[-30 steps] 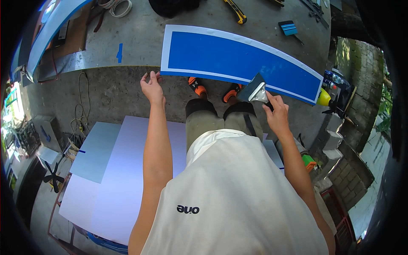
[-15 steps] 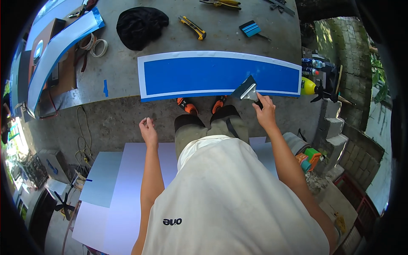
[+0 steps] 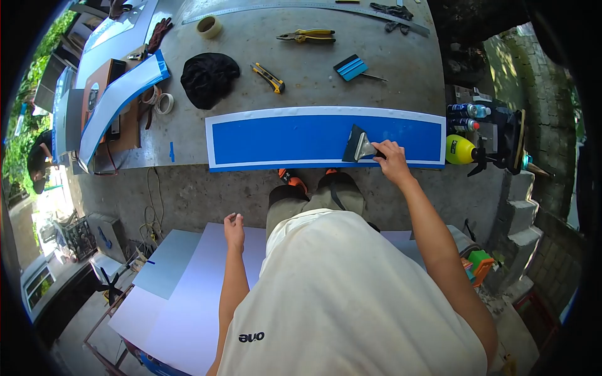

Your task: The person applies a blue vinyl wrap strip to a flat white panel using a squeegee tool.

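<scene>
My right hand (image 3: 393, 161) is closed around the dark handle of a wide-bladed scraper (image 3: 364, 147) with a metal head. Its dark blade rests over the right half of a long blue panel (image 3: 276, 141). The panel has a white border and a slightly curved far edge, and lies along the table's near edge. My left hand (image 3: 234, 232) hangs apart from the table, its fingers loosely curled and nothing visible in them.
On the metal table (image 3: 251, 37) lie a black cloth (image 3: 210, 80), a yellow utility knife (image 3: 268, 78), pliers (image 3: 306, 36), a blue squeegee (image 3: 351, 67) and tape rolls. A curved white strip (image 3: 119, 103) is at left. A yellow spray bottle (image 3: 461, 149) stands right.
The scraper has turned so its blade stands more upright, and it has shifted slightly left on the panel. The camera view has tilted, showing more of the table's far side.
</scene>
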`<action>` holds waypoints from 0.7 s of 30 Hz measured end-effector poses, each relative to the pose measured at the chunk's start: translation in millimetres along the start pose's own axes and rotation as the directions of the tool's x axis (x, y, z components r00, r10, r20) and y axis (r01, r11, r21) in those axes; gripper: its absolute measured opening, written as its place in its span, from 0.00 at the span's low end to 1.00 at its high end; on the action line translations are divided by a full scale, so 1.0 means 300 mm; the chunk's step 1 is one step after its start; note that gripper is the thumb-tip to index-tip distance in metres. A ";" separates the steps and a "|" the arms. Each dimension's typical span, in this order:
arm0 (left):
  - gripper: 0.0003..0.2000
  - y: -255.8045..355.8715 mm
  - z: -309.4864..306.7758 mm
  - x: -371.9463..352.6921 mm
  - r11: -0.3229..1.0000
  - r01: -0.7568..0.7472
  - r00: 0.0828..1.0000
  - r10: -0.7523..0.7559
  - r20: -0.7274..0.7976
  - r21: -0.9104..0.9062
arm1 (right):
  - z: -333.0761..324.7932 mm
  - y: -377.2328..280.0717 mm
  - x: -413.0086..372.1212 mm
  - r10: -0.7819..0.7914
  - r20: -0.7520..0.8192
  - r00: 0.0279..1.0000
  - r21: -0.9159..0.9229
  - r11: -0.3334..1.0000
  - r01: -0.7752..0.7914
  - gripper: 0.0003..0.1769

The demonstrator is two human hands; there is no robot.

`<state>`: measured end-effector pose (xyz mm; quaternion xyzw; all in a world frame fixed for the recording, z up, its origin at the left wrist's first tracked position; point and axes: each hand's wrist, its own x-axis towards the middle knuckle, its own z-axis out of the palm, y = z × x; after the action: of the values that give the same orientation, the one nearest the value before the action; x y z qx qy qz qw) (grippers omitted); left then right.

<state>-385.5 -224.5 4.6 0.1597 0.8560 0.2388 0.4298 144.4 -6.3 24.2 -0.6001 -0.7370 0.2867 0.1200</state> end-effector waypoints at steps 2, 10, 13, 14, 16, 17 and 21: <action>0.20 0.042 0.048 -0.054 0.998 -0.036 0.999 0.035 0.011 0.042 | -0.003 0.017 0.021 -0.029 0.043 0.999 0.011 1.000 0.028 0.25; 0.22 0.154 0.172 -0.246 0.977 -0.114 0.993 0.118 -0.008 0.180 | -0.019 0.068 0.047 -0.093 0.088 0.992 0.015 0.996 0.092 0.26; 0.23 0.080 0.156 -0.243 0.977 -0.098 0.993 0.109 -0.047 0.189 | -0.024 0.083 0.058 -0.129 0.067 0.989 0.007 0.992 0.129 0.26; 0.24 0.068 0.150 -0.251 0.975 -0.073 0.995 0.086 -0.053 0.210 | -0.020 0.094 0.061 -0.122 0.063 0.991 0.001 0.992 0.122 0.27; 0.24 0.029 0.130 -0.250 0.970 -0.029 0.996 0.048 -0.076 0.241 | -0.013 0.109 0.068 -0.117 0.059 0.991 -0.020 0.993 0.118 0.27; 0.24 0.005 0.119 -0.251 0.974 -0.023 0.993 0.048 -0.108 0.225 | -0.014 0.111 0.067 -0.116 0.059 0.991 -0.039 0.992 0.119 0.27; 0.25 -0.057 0.082 -0.224 0.975 0.021 0.992 0.007 -0.124 0.221 | -0.043 0.060 0.064 -0.096 0.061 0.993 -0.115 0.988 0.103 0.34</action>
<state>-327.7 -264.3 27.0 0.1886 0.9029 0.1498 0.3561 161.0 17.6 21.3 -0.5603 -0.7849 0.2528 0.0779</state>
